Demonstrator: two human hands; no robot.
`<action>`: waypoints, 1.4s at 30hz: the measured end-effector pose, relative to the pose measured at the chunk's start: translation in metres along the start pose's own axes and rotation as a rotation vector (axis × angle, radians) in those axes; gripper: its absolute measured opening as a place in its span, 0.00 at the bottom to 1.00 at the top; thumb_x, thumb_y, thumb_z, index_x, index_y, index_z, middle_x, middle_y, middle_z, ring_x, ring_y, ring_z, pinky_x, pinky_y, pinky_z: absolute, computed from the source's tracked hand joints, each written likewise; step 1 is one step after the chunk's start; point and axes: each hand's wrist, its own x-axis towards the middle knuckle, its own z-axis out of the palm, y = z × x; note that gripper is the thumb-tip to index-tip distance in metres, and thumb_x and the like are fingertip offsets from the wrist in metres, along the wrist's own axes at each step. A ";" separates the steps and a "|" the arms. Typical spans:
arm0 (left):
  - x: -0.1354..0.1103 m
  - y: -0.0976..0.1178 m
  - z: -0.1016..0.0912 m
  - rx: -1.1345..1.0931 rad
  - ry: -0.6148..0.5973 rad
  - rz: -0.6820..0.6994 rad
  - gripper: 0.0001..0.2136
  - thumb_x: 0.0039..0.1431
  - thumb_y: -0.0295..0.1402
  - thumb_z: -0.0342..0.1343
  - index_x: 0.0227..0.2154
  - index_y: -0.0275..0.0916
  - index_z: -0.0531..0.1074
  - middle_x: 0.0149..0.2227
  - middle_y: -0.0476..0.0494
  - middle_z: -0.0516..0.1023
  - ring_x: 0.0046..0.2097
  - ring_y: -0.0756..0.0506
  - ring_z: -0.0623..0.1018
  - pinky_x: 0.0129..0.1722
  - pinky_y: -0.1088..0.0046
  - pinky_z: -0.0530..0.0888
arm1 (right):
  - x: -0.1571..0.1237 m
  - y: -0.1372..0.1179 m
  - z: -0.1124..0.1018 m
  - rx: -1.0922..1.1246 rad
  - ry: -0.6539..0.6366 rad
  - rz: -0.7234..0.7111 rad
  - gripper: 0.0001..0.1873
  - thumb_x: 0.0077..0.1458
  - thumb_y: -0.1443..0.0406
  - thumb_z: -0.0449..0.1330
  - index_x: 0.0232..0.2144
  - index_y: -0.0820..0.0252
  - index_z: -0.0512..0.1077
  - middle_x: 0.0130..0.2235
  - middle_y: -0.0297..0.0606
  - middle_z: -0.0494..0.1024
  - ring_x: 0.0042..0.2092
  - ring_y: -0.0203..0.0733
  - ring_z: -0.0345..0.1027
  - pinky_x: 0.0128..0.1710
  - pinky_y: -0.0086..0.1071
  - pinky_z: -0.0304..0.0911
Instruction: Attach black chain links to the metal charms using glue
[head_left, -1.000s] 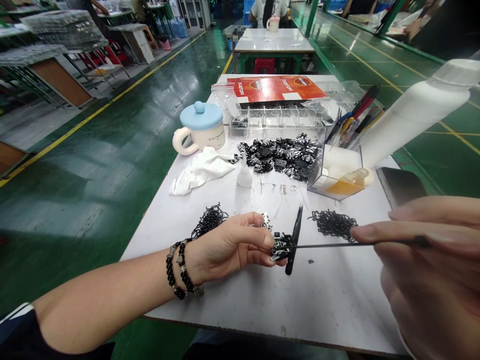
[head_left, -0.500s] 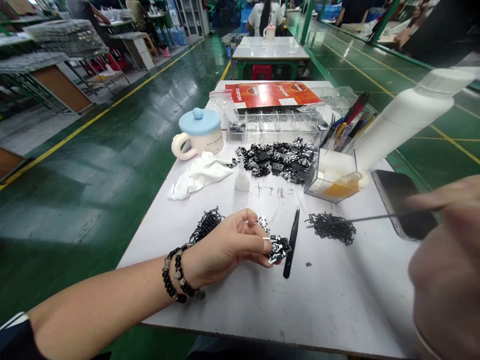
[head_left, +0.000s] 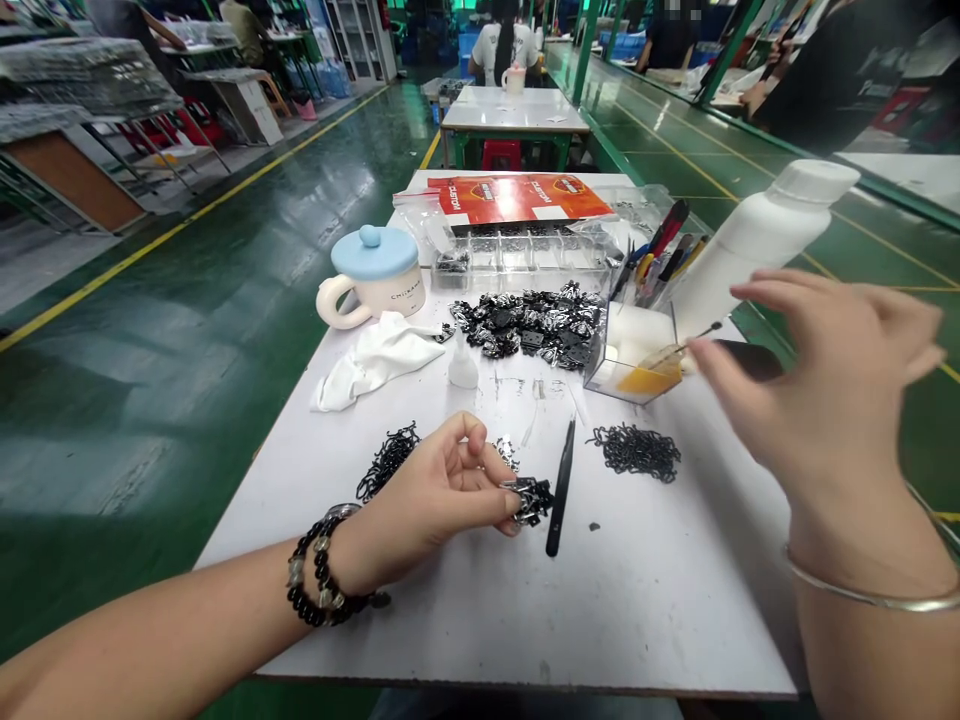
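Note:
My left hand (head_left: 457, 480) pinches a small black-and-silver metal part (head_left: 531, 500) between thumb and fingers, low over the white table. Just right of that part lie black tweezers (head_left: 561, 490). My right hand (head_left: 817, 370) is raised at the right, thumb and fingers spread apart. By its thumb tip a thin stick with a dark end (head_left: 709, 332) leans at the clear plastic box (head_left: 634, 385); whether the thumb touches it I cannot tell. One pile of small black bent pieces (head_left: 637, 452) lies right of the tweezers, another pile (head_left: 386, 460) behind my left wrist.
A heap of black-and-silver parts (head_left: 525, 325) spreads mid-table before a divided clear tray (head_left: 525, 262). Left stand a blue-lidded mug (head_left: 382, 275) and a white cloth (head_left: 379, 360). A small white bottle (head_left: 463, 368), a tall white bottle (head_left: 757, 240) and a phone (head_left: 746, 358) are also there.
My right hand has moved up and away from the right pile toward the clear box, and its fingers have opened from around the thin stick. My left hand still holds the metal part.

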 end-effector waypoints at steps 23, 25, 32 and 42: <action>-0.002 0.000 0.000 -0.180 -0.156 0.032 0.18 0.49 0.20 0.61 0.31 0.39 0.54 0.29 0.54 0.75 0.26 0.53 0.78 0.28 0.78 0.76 | -0.039 -0.076 -0.006 0.650 -0.467 -0.414 0.11 0.53 0.60 0.63 0.40 0.51 0.71 0.45 0.32 0.74 0.50 0.47 0.57 0.51 0.44 0.49; -0.002 0.000 0.001 -0.176 -0.156 0.027 0.18 0.50 0.20 0.61 0.31 0.39 0.54 0.29 0.54 0.74 0.26 0.52 0.78 0.28 0.78 0.75 | -0.039 -0.076 -0.007 0.651 -0.465 -0.418 0.11 0.53 0.60 0.62 0.40 0.51 0.71 0.45 0.33 0.74 0.50 0.47 0.57 0.51 0.45 0.49; -0.003 0.000 0.001 -0.170 -0.150 0.030 0.18 0.50 0.19 0.61 0.31 0.39 0.54 0.29 0.54 0.75 0.26 0.53 0.78 0.27 0.78 0.75 | -0.040 -0.075 -0.008 0.648 -0.459 -0.425 0.10 0.54 0.59 0.62 0.40 0.51 0.70 0.45 0.33 0.74 0.50 0.47 0.56 0.51 0.46 0.48; -0.002 -0.001 0.000 -0.190 -0.167 0.032 0.17 0.50 0.20 0.61 0.31 0.39 0.55 0.30 0.53 0.75 0.26 0.52 0.78 0.28 0.77 0.76 | -0.039 -0.076 -0.007 0.674 -0.463 -0.420 0.11 0.54 0.60 0.62 0.40 0.52 0.70 0.44 0.33 0.75 0.49 0.47 0.57 0.49 0.45 0.50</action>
